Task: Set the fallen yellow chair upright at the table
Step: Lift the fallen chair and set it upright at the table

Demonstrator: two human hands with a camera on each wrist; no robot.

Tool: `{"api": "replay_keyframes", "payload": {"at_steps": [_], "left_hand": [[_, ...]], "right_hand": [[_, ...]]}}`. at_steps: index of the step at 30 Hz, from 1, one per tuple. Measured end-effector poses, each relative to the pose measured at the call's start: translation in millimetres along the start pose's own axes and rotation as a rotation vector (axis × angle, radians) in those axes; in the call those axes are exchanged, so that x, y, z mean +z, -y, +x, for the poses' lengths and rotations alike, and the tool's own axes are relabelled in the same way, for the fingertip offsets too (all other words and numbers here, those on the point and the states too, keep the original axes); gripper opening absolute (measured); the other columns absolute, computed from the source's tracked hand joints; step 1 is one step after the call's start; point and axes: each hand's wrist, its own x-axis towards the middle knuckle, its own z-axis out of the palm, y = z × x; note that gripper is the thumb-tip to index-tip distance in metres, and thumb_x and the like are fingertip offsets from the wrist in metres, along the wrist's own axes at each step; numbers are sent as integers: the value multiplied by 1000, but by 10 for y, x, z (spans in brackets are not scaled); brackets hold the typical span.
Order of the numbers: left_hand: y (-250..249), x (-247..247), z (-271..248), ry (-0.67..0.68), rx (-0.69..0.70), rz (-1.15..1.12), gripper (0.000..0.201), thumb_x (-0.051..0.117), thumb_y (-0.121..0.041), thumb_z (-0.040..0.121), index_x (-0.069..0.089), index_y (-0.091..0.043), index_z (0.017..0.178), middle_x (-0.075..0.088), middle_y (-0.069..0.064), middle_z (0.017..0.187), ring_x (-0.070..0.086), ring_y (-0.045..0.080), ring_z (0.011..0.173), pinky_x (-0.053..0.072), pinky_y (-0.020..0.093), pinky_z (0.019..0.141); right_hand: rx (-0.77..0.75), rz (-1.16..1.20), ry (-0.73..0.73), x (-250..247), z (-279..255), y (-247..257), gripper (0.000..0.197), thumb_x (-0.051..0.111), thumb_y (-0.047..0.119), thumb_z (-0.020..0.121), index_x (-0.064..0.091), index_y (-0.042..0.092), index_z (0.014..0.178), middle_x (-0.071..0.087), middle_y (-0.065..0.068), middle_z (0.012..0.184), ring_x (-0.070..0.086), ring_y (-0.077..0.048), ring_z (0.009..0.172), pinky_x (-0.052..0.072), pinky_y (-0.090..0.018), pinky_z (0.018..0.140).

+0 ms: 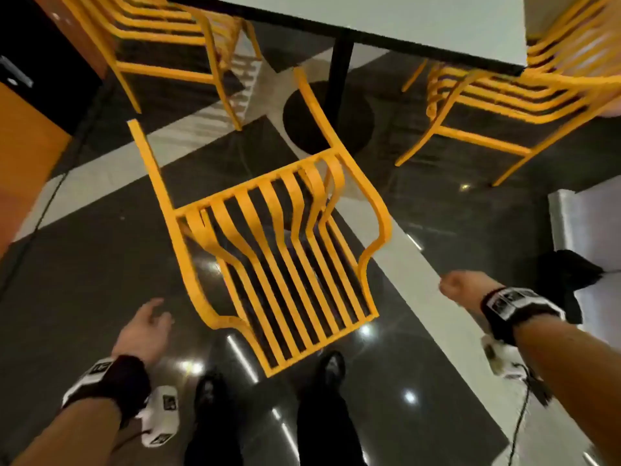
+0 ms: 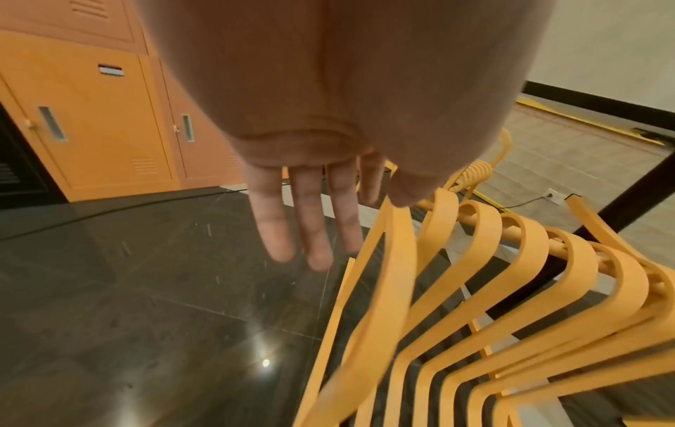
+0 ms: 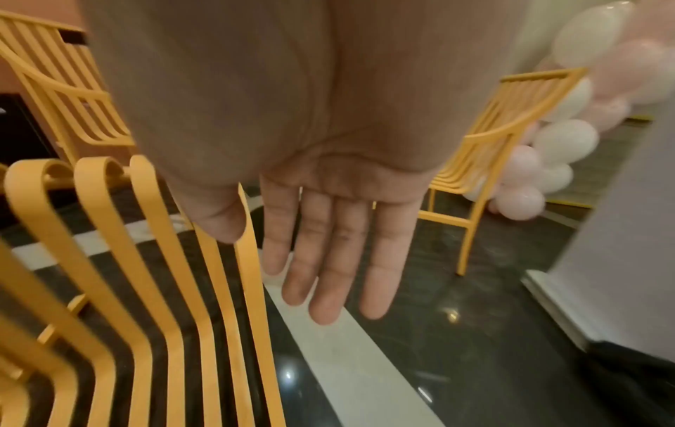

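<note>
The yellow slatted chair [image 1: 275, 250] lies on its back on the dark glossy floor, two of its legs pointing up toward the white table [image 1: 403, 18]. My left hand [image 1: 148, 327] hovers beside the chair's left edge with straight fingers and holds nothing. My right hand [image 1: 457, 290] hovers off the chair's right edge, apart from it. In the left wrist view the fingers [image 2: 310, 225] are spread above the floor beside the curved slats [image 2: 475, 303]. The right wrist view shows flat, straight fingers [image 3: 328, 260] next to the slats [image 3: 146, 274].
Two upright yellow chairs stand at the table, one at the left [image 1: 161, 38] and one at the right [image 1: 504, 95]. The table's black post [image 1: 339, 79] and round base [image 1: 329, 119] lie beyond the fallen chair. Orange lockers [image 2: 91, 115], balloons [image 3: 566, 130] and a white pillar [image 1: 588, 223] surround the spot.
</note>
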Motion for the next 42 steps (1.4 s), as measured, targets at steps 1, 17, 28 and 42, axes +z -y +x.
{"api": "replay_keyframes", "payload": {"at_steps": [1, 17, 28, 42], "left_hand": [[-116, 134, 25, -65, 17, -18, 48, 50, -37, 94, 43, -25, 140, 66, 13, 123, 60, 36, 113, 45, 44, 101], [-232, 1361, 330, -147, -246, -347, 56, 20, -46, 101, 26, -19, 151, 37, 16, 153, 34, 38, 139, 24, 42, 111], [-561, 403, 411, -346, -30, -343, 53, 24, -51, 100, 45, -8, 122, 68, 14, 87, 59, 30, 88, 40, 37, 79], [-1156, -601, 685, -325, 138, 49, 59, 21, -56, 98, 48, -3, 100, 62, 10, 63, 57, 31, 77, 43, 41, 75]], "right_hand": [[-36, 13, -49, -119, 283, 91, 13, 51, 37, 91, 61, 29, 94, 68, -7, 107, 62, -29, 103, 47, -35, 87], [-12, 543, -177, 385, 2196, 756, 44, 55, 55, 87, 77, 18, 92, 72, -11, 95, 63, -27, 79, 50, -41, 81], [-29, 547, -250, -84, 1182, 1053, 65, 40, 64, 89, 77, 14, 73, 71, -5, 85, 60, -20, 72, 45, -38, 76], [129, 1008, -310, 474, 472, 1181, 39, 65, 44, 80, 71, 9, 65, 74, -5, 72, 67, -23, 74, 52, -39, 80]]}}
